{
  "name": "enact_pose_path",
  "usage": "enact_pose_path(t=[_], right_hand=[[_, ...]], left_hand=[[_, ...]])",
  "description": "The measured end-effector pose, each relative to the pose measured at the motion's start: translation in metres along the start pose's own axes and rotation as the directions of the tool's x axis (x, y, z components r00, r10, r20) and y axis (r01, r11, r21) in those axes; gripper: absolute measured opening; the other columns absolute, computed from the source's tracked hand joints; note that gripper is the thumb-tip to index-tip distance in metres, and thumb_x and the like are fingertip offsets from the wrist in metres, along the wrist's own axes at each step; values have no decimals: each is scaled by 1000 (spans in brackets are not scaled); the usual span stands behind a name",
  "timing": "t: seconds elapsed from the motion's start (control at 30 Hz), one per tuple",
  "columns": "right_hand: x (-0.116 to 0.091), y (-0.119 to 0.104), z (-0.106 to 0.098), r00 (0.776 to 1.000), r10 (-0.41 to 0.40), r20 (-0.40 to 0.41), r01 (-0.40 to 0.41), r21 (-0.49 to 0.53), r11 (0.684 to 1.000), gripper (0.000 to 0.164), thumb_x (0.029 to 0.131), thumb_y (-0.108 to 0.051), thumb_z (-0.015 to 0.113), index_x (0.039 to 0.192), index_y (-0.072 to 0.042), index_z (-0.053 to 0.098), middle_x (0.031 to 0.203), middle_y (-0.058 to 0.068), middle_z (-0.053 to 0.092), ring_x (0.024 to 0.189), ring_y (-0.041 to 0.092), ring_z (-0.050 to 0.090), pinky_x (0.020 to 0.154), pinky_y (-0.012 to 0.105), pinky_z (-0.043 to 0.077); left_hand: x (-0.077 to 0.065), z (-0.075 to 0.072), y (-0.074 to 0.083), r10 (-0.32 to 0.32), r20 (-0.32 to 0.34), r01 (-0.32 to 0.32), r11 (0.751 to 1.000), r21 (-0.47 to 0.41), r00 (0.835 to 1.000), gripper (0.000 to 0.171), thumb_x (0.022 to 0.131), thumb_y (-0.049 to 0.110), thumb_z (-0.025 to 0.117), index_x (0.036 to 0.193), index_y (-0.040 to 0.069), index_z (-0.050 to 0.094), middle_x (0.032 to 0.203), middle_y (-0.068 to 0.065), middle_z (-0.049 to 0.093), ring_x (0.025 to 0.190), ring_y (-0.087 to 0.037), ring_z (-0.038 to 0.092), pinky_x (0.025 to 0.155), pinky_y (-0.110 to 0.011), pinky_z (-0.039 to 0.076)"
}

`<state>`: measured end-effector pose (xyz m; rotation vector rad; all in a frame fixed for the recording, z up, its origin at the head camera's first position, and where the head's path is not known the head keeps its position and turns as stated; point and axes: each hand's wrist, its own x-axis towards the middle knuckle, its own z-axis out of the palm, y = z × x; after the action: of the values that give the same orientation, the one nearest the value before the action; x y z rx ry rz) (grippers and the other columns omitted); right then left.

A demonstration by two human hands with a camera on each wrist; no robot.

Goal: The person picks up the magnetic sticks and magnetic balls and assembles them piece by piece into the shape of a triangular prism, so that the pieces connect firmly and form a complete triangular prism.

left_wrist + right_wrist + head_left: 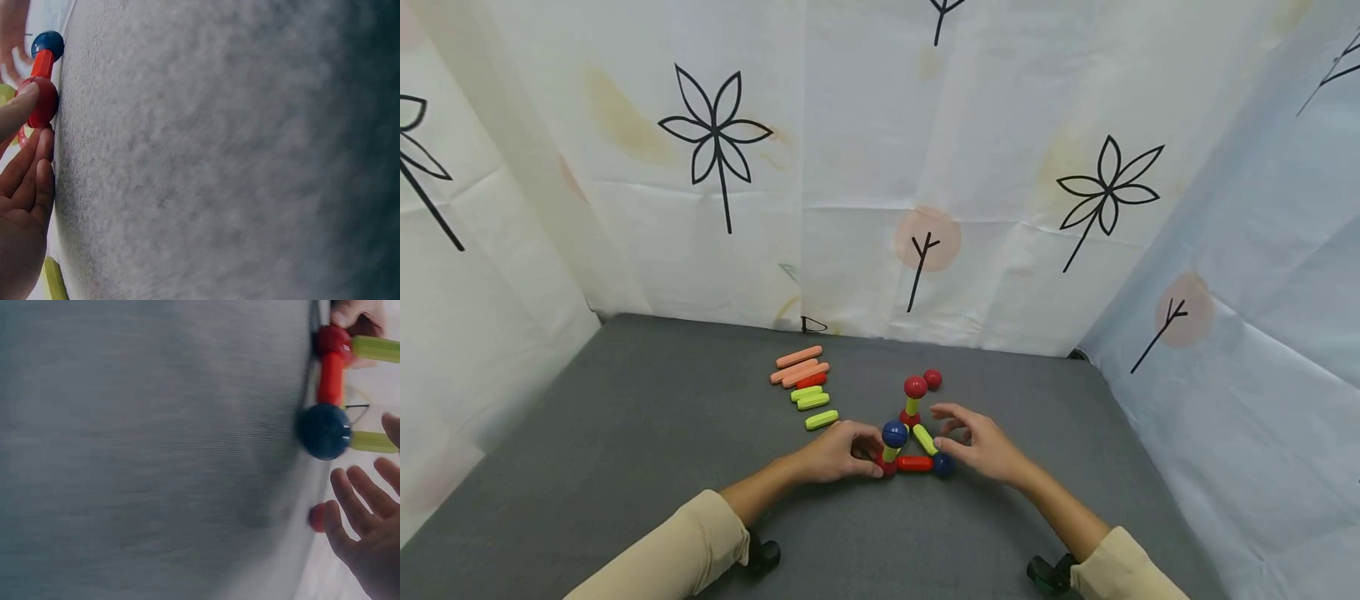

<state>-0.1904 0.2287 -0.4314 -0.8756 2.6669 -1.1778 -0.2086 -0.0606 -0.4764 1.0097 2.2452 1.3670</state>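
My left hand (842,452) pinches a red ball (45,103) low on the front left of a ball-and-rod toy frame, thumb on one side, fingers on the other. A short green rod stands on that ball with a blue ball (894,433) on top. A red rod (915,463) links it to another blue ball (325,431) on the right. From there a green rod (925,440) slants toward the back red ball (910,417), which carries an upright green rod and a red ball (915,387). My right hand (981,443) hovers beside this right side, fingers spread, holding nothing.
Behind the frame lies a loose red ball (932,379). Back left on the grey table (662,433) are several orange rods (799,357), a red rod (811,381) and some green rods (813,402). A white patterned cloth (850,167) hangs around the back and sides.
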Motion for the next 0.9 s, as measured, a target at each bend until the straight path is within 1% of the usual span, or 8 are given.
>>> enact_pose_path(t=[0.13, 0.3, 0.43, 0.5, 0.57, 0.63, 0.73, 0.9], right_hand=[[-13, 7, 4, 993, 6, 115, -8, 15, 1000, 52, 97, -26, 66, 140, -1, 52, 136, 16, 59, 112, 31, 62, 88, 41, 53], [-19, 10, 7, 990, 14, 144, -12, -12, 1000, 48, 96, -23, 67, 138, -4, 56, 135, 12, 60, 117, 29, 60, 93, 40, 51], [-21, 11, 7, 989, 31, 147, -29, -16, 999, 46, 96, -20, 68, 138, -5, 57, 135, 9, 61, 118, 26, 60, 94, 38, 50], [-21, 11, 7, 988, 37, 150, -35, -13, 999, 46, 96, -20, 68, 138, -6, 57, 135, 8, 61, 117, 25, 60, 92, 35, 50], [-21, 11, 7, 988, 40, 152, -40, -5, 999, 46, 96, -20, 68, 138, -6, 57, 135, 8, 61, 118, 24, 60, 92, 34, 50], [-22, 12, 7, 987, 43, 153, -44, 6, 999, 46, 96, -20, 68, 138, -6, 57, 135, 8, 61, 117, 23, 60, 91, 32, 50], [-22, 13, 7, 987, 49, 152, -52, 17, 999, 46, 96, -20, 68, 138, -7, 57, 136, 7, 61, 117, 22, 59, 90, 32, 50], [-23, 14, 7, 987, 58, 153, -61, 14, 998, 45, 96, -20, 67, 138, -7, 58, 137, 7, 61, 117, 22, 59, 90, 32, 50]], left_hand=[[-1, -1, 1, -7, 2, 7, 1000, 14, 1000, 23, 86, 12, 79, 106, 14, 69, 101, 6, 70, 94, -6, 65, 84, -24, 53], [-7, -7, 4, -20, 0, 20, 999, -29, 1000, 31, 87, 5, 76, 117, 8, 68, 108, -1, 71, 99, -11, 66, 86, -25, 53], [-15, -20, 4, 13, -98, -18, 998, -55, 995, 34, 90, 2, 72, 123, 1, 65, 114, -12, 70, 101, -20, 67, 88, -28, 54], [-19, -28, 3, 30, -193, -36, 999, -32, 981, 33, 90, 2, 71, 122, -1, 65, 114, -16, 69, 100, -21, 67, 86, -28, 54], [-24, -36, -1, 35, -286, -34, 999, 8, 958, 32, 90, 2, 72, 121, -2, 65, 113, -17, 69, 99, -22, 67, 84, -29, 55], [-29, -44, -6, 23, -353, -9, 999, 42, 935, 32, 89, 3, 73, 120, -1, 66, 113, -16, 70, 99, -22, 68, 82, -31, 55], [-35, -52, -16, 17, -395, 21, 996, 92, 918, 35, 86, 2, 76, 120, -1, 67, 113, -15, 71, 101, -26, 69, 79, -34, 56], [-43, -58, -29, 29, -412, 56, 979, 194, 911, 37, 83, 4, 79, 119, 1, 68, 109, -12, 73, 98, -26, 69, 78, -34, 56]])
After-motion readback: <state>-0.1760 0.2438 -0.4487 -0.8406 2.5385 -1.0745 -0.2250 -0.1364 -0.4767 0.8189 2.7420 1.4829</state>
